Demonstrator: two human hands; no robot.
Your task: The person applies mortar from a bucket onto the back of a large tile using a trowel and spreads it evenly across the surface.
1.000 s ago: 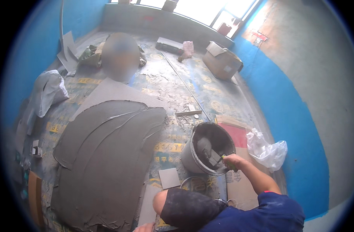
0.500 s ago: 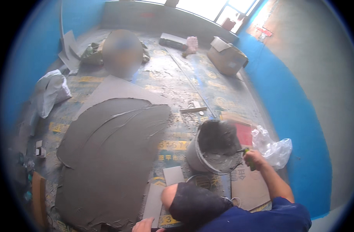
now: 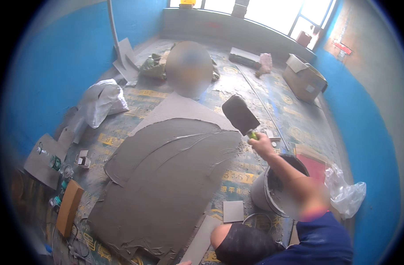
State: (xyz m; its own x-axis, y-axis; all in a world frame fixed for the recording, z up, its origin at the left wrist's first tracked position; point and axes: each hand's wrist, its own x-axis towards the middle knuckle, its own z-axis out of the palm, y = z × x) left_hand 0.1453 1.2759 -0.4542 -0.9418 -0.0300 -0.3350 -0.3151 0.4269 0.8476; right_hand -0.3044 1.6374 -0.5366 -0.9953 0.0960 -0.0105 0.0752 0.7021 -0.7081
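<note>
My right hand [image 3: 260, 144] grips the green handle of a trowel [image 3: 240, 115]. Its broad grey blade is raised above the far right edge of a wide layer of smooth grey mortar [image 3: 166, 185], which covers much of the floor before me. Below my right forearm stands a bucket [image 3: 260, 194] with mortar inside, partly hidden by the arm. Only a sliver of my left hand [image 3: 184, 263] shows at the lower edge, beside a narrow tile strip [image 3: 201, 238]; its fingers are mostly cut off from view.
A ridged mortar patch [image 3: 180, 108] borders the layer's far side. Beyond it is a blurred round area [image 3: 189, 68]. A clear plastic bag [image 3: 347, 190] lies right of the bucket, a white sack [image 3: 104, 104] at left. Farther off stands a cardboard box [image 3: 303, 79]; a small square tile [image 3: 233, 211] lies nearby.
My right hand has lifted the trowel out of the bucket and carried it forward and left. The view has turned left, and less of my left hand shows.
</note>
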